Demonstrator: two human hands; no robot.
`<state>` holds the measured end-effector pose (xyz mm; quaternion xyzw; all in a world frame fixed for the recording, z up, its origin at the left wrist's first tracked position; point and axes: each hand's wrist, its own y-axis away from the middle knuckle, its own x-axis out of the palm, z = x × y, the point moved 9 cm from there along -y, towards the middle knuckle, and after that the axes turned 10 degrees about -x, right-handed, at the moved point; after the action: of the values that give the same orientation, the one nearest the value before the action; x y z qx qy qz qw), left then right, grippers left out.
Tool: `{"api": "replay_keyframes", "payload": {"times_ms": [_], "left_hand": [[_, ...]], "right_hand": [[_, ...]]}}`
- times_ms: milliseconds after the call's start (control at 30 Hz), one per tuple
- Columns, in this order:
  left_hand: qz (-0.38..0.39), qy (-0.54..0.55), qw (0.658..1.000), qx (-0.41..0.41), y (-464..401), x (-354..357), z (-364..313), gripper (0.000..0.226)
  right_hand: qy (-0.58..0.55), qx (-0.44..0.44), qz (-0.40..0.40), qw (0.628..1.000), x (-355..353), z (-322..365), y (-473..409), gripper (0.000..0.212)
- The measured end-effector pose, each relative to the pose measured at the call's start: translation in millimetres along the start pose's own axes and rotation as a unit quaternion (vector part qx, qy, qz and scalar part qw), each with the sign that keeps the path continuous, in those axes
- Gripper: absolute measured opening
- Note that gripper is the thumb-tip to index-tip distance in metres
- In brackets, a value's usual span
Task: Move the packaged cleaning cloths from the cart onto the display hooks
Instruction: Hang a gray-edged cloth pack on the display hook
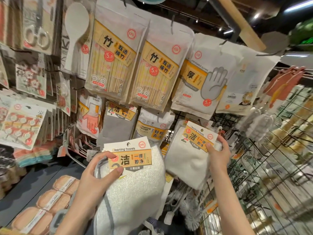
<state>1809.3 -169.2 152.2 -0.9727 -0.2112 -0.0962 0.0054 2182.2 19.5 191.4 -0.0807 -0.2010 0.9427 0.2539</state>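
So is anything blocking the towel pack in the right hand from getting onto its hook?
Nothing visible does. The right hand pinches the white towel pack by its card header, up against the wire rack below the disposable gloves pack. The hook itself cannot be made out behind the header.

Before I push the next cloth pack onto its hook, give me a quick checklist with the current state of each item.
1. Left hand has a firm hold on the near towel pack: ok, thumb and fingers pinch its label card.
2. Hang hole in that card is free: ok, uncovered at the top.
3. Right hand has the far towel pack steady: ok, fingers grip its card edge.
4. Far pack fully seated on its hook: cannot tell, the hook is not visible behind the card.
5. Free hook for the near pack: cannot tell, none shows clearly.
6. Neighbouring sponge pack out of the way: not ok, the near pack overlaps it.
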Motion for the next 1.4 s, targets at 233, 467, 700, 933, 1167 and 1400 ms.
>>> {"api": "replay_keyframes", "payload": {"times_ms": [233,467,700,933,1167,1400], "left_hand": [[0.001,0.002,1.0,0.008,2.1,7.3,-1.0,0.027],[0.002,0.018,1.0,-0.011,0.4,9.2,4.3,0.031],[0.004,0.018,1.0,-0.02,2.3,6.8,3.5,0.036],[0.01,-0.011,1.0,-0.001,6.9,4.6,-2.7,0.039],[-0.003,0.025,1.0,-0.002,7.9,4.8,-4.4,0.048],[0.005,0.044,0.999,-0.001,13.5,7.6,-9.7,0.061]], "right_hand": [[-0.005,-0.007,-0.015,1.0,3.1,-7.5,-12.7,0.047],[-0.043,0.014,-0.036,0.998,17.2,-11.0,-33.0,0.05],[0.022,0.009,-0.01,1.0,29.1,-11.2,-47.2,0.048],[0.106,-0.043,0.115,0.987,28.6,-7.2,-39.1,0.063],[0.101,-0.102,0.166,0.976,13.4,36.8,5.9,0.056],[0.034,-0.127,0.315,0.94,54.3,94.1,84.3,0.033]]}}
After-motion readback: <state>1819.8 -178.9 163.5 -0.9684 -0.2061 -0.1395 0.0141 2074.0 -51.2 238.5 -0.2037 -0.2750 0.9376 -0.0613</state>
